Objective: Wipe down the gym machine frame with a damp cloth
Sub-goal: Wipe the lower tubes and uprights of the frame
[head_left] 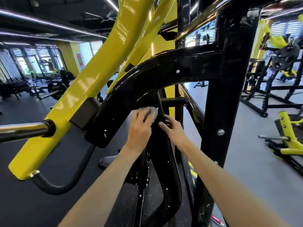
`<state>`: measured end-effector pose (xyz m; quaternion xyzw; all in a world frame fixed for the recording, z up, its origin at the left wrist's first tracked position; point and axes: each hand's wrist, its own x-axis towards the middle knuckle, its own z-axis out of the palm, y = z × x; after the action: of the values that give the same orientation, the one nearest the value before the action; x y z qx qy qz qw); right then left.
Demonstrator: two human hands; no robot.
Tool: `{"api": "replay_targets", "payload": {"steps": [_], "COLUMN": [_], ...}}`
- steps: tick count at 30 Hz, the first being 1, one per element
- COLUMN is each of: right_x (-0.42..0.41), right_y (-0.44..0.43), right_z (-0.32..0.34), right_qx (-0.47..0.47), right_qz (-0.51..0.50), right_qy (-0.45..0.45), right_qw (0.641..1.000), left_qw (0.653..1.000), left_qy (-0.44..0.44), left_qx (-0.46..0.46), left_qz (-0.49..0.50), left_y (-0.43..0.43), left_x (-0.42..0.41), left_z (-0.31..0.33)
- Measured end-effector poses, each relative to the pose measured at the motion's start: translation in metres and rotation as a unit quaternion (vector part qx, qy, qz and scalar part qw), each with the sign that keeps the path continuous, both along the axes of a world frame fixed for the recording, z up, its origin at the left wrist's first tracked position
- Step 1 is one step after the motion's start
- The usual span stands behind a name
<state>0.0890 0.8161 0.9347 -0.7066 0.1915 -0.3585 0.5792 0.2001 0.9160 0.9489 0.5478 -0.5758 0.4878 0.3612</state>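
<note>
The gym machine has a glossy black frame that curves down from a thick black upright. My left hand grips a small pale blue-grey cloth and presses it against the inner side of the curved black tube. Only the cloth's upper edge shows past my fingers. My right hand is just right of it, with its fingers curled round a narrow black bar of the frame. Both forearms reach up from the bottom of the view.
A yellow lever arm slants across the left, with a chrome bar and a black curved handle at its lower end. Other black and yellow machines stand on the grey floor at right. A person is far off at left.
</note>
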Motion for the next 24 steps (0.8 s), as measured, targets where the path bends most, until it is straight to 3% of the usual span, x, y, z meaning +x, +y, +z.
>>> {"api": "replay_targets", "payload": {"steps": [3, 7, 8, 11, 13, 18, 22, 24], "right_x": [-0.001, 0.0, 0.0, -0.002, -0.003, -0.006, -0.009, -0.008], "right_y": [-0.008, -0.014, -0.015, -0.019, -0.021, -0.023, -0.023, -0.023], "right_z": [-0.003, -0.006, -0.007, -0.005, -0.007, -0.012, -0.009, -0.009], "right_qx": [-0.054, -0.037, -0.037, -0.049, -0.034, 0.013, 0.012, 0.011], "right_qz": [0.017, 0.038, 0.044, 0.058, 0.079, 0.126, 0.13, 0.132], "right_qy": [0.018, 0.011, 0.013, 0.026, 0.025, 0.005, -0.003, -0.002], "right_qw": [0.998, 0.999, 0.998, 0.997, 0.996, 0.992, 0.991, 0.991], "left_qw": [0.992, 0.996, 0.996, 0.991, 0.982, 0.996, 0.99, 0.989], "left_qy": [-0.12, 0.032, 0.021, -0.122, -0.16, 0.061, -0.109, -0.117], "left_qx": [0.039, -0.073, -0.078, 0.056, 0.103, -0.037, 0.074, 0.071], "left_qz": [-0.011, 0.029, 0.037, 0.03, 0.016, 0.049, 0.046, 0.053], "left_y": [0.003, -0.001, -0.002, 0.001, 0.005, -0.004, 0.002, 0.003], "left_x": [0.017, 0.024, 0.021, 0.013, 0.017, 0.009, 0.006, 0.011], "left_z": [-0.021, 0.017, 0.012, -0.033, -0.032, 0.007, -0.026, -0.012]}}
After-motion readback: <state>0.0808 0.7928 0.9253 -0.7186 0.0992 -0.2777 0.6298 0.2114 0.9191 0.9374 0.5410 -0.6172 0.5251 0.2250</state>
